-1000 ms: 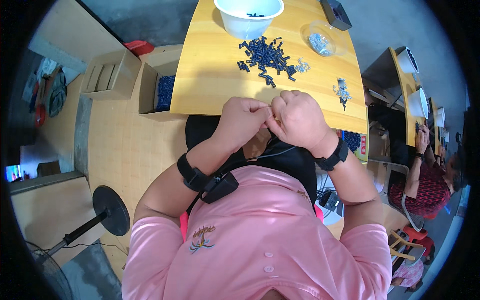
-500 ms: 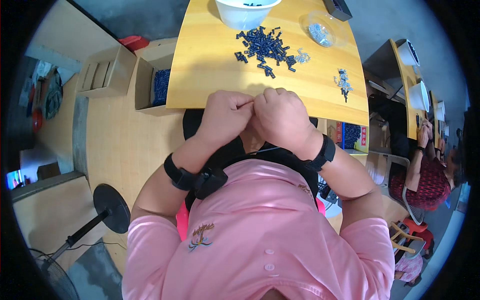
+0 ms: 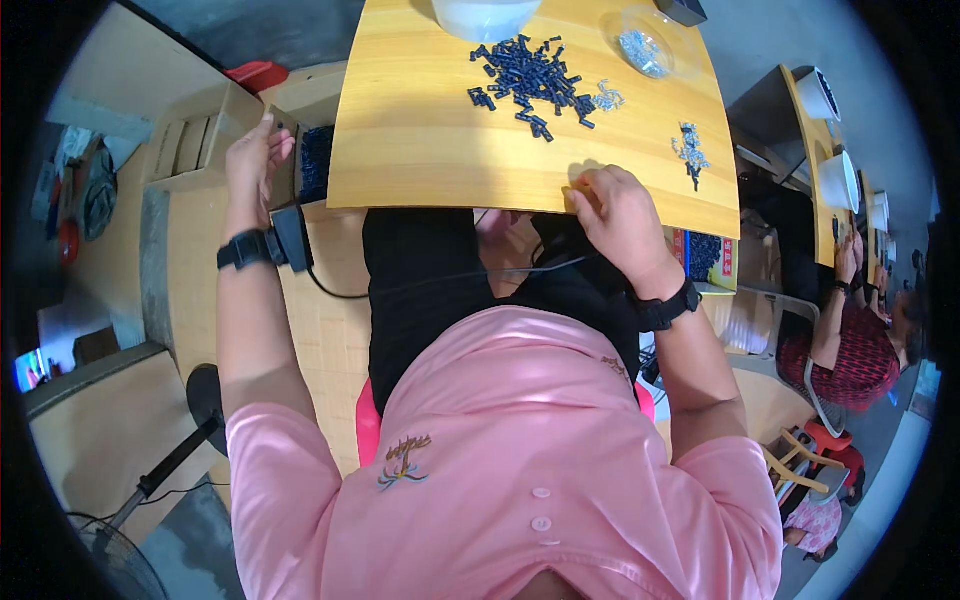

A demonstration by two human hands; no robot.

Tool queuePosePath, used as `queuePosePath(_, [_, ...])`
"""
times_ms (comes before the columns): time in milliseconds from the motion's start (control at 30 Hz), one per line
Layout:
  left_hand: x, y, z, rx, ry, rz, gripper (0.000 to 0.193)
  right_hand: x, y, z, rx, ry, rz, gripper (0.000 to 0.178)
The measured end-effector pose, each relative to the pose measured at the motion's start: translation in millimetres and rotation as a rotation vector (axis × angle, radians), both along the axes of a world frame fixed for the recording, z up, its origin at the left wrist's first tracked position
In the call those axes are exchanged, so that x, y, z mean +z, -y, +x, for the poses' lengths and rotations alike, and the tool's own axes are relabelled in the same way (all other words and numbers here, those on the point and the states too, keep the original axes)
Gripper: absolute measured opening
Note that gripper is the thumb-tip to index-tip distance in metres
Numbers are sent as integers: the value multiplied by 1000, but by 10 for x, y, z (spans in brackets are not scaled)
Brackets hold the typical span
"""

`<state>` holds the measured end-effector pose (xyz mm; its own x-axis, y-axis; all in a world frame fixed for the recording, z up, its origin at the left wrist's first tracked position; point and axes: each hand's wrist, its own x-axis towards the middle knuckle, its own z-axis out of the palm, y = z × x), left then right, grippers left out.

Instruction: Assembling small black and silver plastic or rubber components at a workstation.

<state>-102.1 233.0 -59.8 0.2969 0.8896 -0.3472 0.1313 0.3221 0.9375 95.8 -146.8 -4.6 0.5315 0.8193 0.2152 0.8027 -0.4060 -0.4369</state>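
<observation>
My left hand is held out to the left, thumb and fingers apart, beside an open cardboard box of small dark parts. A tiny dark piece shows just past its fingertips. At the table's near edge, my right hand has bent fingers with a gap between thumb and forefinger, and nothing shows in it. Farther up the wooden table lies a loose pile of small black cylindrical parts. Small silvery pieces lie beside it, and more silvery pieces lie farther right.
A white tub and a clear dish of silvery pieces stand at the table's far side. Another box of dark parts sits below the right edge. A black cable crosses my lap. A co-worker sits at right.
My hands, together at the table's near edge before, are now apart. The left has swung out to the cardboard box and opened; the right has moved slightly right.
</observation>
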Motion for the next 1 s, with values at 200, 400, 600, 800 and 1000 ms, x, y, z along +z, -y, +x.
queuePosePath(200, [-128,155,80,45,140,30,23,-15,-97,112,-43,-42,64,14])
queuePosePath(400, [583,1274,379,-383,247,-12,25,-101,-402,230,-107,-150,106,17])
queuePosePath(600, [525,1889,633,-662,225,-142,28,-275,-568,293,-101,45,46,16])
queuePosePath(800, [376,2090,888,-671,203,-76,28,-145,-487,236,-124,-47,66,14])
queuePosePath(1000, [304,2229,1022,-678,272,-153,25,-29,-324,-8,-13,-236,322,11])
